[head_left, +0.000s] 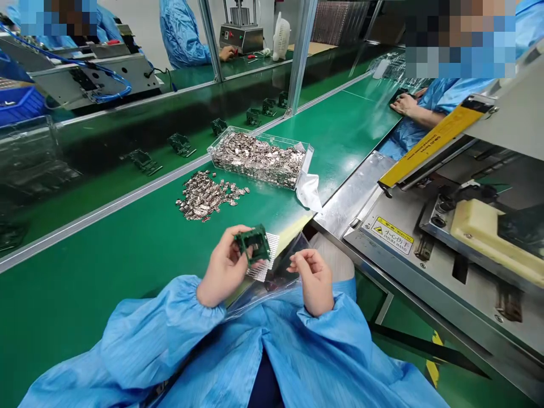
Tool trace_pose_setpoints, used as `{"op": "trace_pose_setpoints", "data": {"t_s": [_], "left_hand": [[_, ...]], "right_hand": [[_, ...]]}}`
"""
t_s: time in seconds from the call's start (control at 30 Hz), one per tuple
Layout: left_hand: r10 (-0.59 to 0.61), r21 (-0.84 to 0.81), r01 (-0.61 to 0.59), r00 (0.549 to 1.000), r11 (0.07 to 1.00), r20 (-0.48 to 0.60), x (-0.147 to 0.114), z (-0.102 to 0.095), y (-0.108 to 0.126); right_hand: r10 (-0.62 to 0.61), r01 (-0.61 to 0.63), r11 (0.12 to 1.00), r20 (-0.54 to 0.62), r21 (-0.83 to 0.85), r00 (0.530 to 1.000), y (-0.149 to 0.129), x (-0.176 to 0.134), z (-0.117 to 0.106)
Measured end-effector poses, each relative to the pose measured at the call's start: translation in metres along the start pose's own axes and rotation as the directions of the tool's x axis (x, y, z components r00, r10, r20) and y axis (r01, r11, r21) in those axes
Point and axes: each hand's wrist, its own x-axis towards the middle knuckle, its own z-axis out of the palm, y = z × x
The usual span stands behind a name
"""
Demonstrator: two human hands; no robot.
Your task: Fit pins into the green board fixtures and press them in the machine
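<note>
My left hand (pixel 225 263) is closed around a dark green plastic frame (pixel 256 245), tilted above the front edge of the bench. Just right of it my right hand (pixel 313 277) is held in a pinch; what its fingertips hold, if anything, is too small to make out. A white sheet with fine lines (pixel 272 255) lies under and beside the frame. Below, a clear plastic container (pixel 283 277) rests near my lap. Farther up the bench is a loose pile of small metal pieces (pixel 204 195). Behind that pile, a clear tray (pixel 255 177) is heaped with similar pieces.
Several green frames (pixel 182 145) line the strip beyond the metal rail. A white cloth or bag (pixel 309 190) hangs at the tray's corner. To the right stands a machine with a yellow bar (pixel 433 144) and a hand-injury warning label (pixel 391 235). A co-worker's hands (pixel 406 105) are farther along.
</note>
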Motion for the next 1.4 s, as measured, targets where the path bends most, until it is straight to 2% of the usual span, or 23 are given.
{"op": "trace_pose_setpoints", "data": {"t_s": [0.1,0.17,0.23,0.4,0.57,0.73,0.93,1.07,1.13,1.23,1.3,1.4], "left_hand": [[-0.075,-0.099,0.072,0.997,0.992,-0.027,0.017,0.0,-0.003],[-0.073,-0.109,0.071,0.997,0.992,-0.012,0.026,0.005,-0.011],[-0.047,-0.101,0.049,0.999,0.994,0.025,0.032,0.009,-0.019],[-0.037,-0.047,0.042,0.994,0.998,0.103,0.036,0.011,-0.028],[-0.004,-0.024,0.007,0.992,1.0,0.124,0.037,0.007,-0.031],[0.003,0.01,-0.005,0.99,1.0,0.139,0.036,0.007,-0.033],[0.018,0.075,-0.033,0.981,0.997,0.195,0.035,0.008,-0.03],[0.013,0.056,-0.024,0.98,0.998,0.198,0.036,0.007,-0.029],[0.004,0.035,-0.011,0.981,0.999,0.193,0.037,0.006,-0.03],[-0.022,-0.014,0.025,0.983,1.0,0.183,0.037,0.006,-0.031],[-0.028,-0.054,0.038,0.985,0.998,0.169,0.036,0.006,-0.031],[-0.022,-0.133,0.042,0.988,0.99,0.153,0.034,0.006,-0.029]], "right_hand": [[0.081,-0.069,0.995,0.169,-0.075,0.982,0.017,0.004,0.0],[0.098,-0.074,0.993,0.279,-0.096,0.955,0.024,0.003,0.008],[0.087,-0.056,0.993,0.329,-0.102,0.94,0.028,-0.001,0.017],[0.038,-0.004,0.995,0.341,-0.099,0.939,0.036,-0.01,0.024],[-0.031,0.064,0.994,0.321,-0.09,0.946,0.042,-0.01,0.023],[-0.03,0.066,0.992,0.298,-0.11,0.954,0.041,-0.011,0.025],[-0.057,0.114,0.975,0.28,-0.191,0.958,0.044,-0.015,0.024],[-0.097,0.209,0.932,0.35,-0.296,0.932,0.046,-0.011,0.017],[-0.08,0.248,0.899,0.422,-0.36,0.903,0.048,-0.006,0.011],[0.02,0.261,0.838,0.504,-0.479,0.864,0.051,0.003,0.0],[0.092,0.254,0.783,0.508,-0.569,0.856,0.051,0.01,-0.009],[0.144,0.247,0.7,0.471,-0.67,0.87,0.036,0.017,-0.022]]}}
